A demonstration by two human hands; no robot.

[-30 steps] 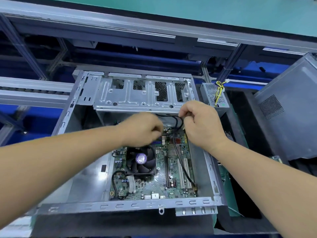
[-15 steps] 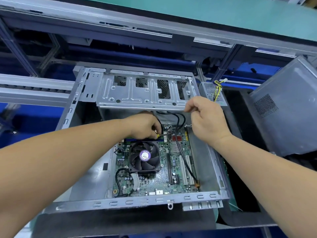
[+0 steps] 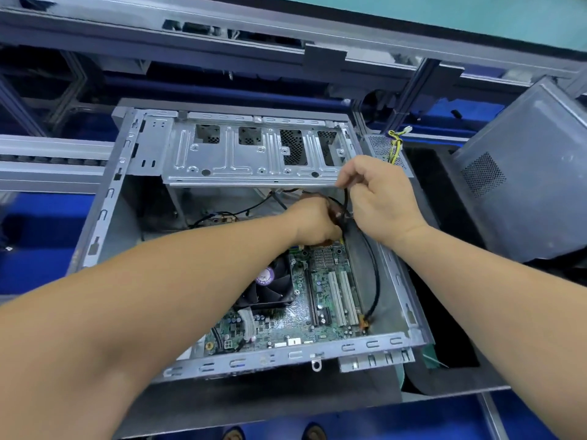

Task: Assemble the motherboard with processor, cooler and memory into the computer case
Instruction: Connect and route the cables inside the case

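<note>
**Head view: both hands on a black cable inside the open case**

Head camera looked down into the computer case (image 3: 104, 198), which lay open on the table (image 3: 286, 404). The motherboard (image 3: 317, 300) sat flat in the case's floor, below and nearer than both hands, with the cooler (image 3: 270, 287) mounted on it just beneath the left forearm. The left hand (image 3: 313, 222) was curled, its fingers hidden under the hand, so what they held could not be told; it was down at the board's far edge. The right hand (image 3: 379, 198) was just beside it, to the right and slightly higher, its fingers (image 3: 346, 179) pinching a black cable (image 3: 376, 274). From that pinch the cable ran down along the board's right side to an orange connector (image 3: 364, 322) at the near right corner. The drive bracket (image 3: 254, 154) spanned the case just beyond both hands. Well to the right of the right hand leaned a grey side panel (image 3: 524, 173).
</note>
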